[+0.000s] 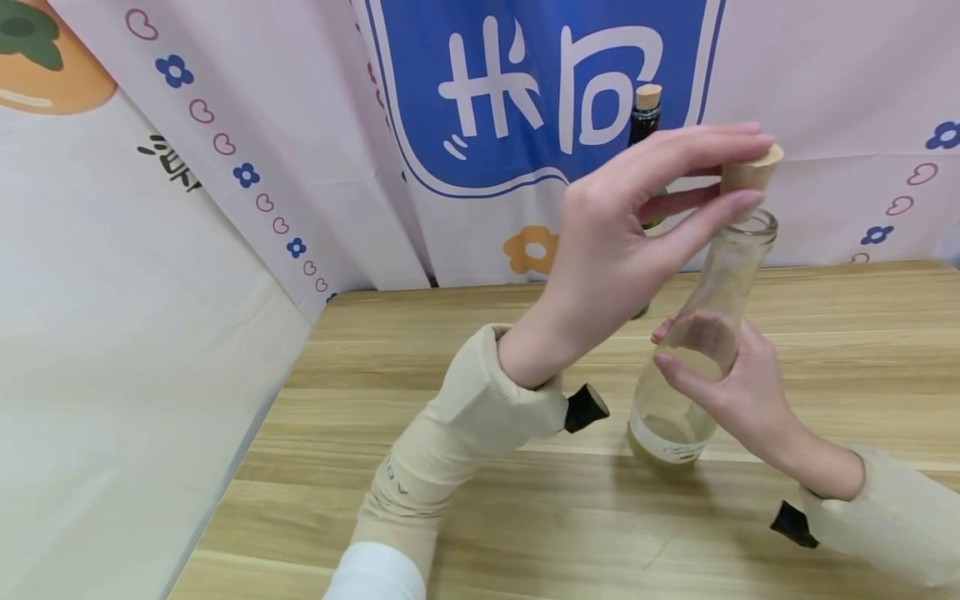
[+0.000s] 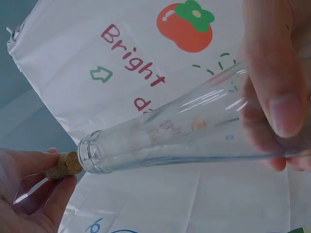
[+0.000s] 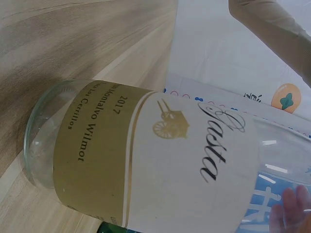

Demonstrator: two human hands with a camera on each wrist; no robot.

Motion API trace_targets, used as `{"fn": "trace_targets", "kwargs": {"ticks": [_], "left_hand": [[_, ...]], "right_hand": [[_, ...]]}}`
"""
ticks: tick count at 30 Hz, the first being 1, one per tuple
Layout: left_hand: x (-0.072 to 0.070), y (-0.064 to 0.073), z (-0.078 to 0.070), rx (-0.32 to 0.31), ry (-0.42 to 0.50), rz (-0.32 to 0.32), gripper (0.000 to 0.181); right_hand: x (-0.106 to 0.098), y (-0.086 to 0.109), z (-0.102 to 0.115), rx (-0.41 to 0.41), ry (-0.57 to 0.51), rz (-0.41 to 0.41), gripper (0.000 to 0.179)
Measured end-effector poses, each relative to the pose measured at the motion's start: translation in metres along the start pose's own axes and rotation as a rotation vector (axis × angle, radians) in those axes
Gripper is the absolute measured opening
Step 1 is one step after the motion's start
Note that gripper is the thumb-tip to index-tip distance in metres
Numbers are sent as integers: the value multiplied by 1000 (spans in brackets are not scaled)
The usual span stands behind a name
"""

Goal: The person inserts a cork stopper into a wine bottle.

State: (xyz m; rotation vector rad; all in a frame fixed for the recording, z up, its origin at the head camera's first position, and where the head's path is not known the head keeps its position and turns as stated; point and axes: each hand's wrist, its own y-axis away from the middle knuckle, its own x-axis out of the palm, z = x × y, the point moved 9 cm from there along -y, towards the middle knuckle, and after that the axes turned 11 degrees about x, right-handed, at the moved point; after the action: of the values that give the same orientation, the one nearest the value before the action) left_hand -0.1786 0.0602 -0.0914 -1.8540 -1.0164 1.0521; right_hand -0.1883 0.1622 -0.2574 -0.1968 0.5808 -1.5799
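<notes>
Between thumb and fingertips, my left hand [image 1: 618, 212] pinches a cork stopper [image 1: 746, 175] over the mouth of a clear glass wine bottle [image 1: 729, 271]. In the left wrist view, one end of the cork [image 2: 70, 165] is right at the rim of the bottle neck [image 2: 121, 151]. My right hand [image 1: 753, 387] grips the bottle around its body, thumb on the near side. The bottle stands on the table, tilted a little in the head view. A white and gold label [image 3: 189, 150] wraps its lower part in the right wrist view.
Behind my left hand stands a dark green bottle [image 1: 645, 123] with a cork [image 1: 648, 97] in its top, partly hidden. The wooden table [image 1: 360, 367] ends at a printed cloth backdrop [image 1: 480, 192]. Black camera mounts [image 1: 585, 408] stick out from both sleeves.
</notes>
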Motion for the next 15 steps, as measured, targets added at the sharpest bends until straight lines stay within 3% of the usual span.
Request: {"fn": "trace_targets", "kwargs": {"ticks": [5,11,13,15], "left_hand": [[8,1,7,3,-10,23,24],[21,11,50,54,9,67,29],[22,13,52,71,6,76,29],[20,13,41,85,-4,75,26]], "right_hand": [[0,0,0,0,18,-2,32],[1,1,-2,11,8,6,34],[1,1,-2,10,2,7,34],[1,1,-2,5,-9,10,34]]}}
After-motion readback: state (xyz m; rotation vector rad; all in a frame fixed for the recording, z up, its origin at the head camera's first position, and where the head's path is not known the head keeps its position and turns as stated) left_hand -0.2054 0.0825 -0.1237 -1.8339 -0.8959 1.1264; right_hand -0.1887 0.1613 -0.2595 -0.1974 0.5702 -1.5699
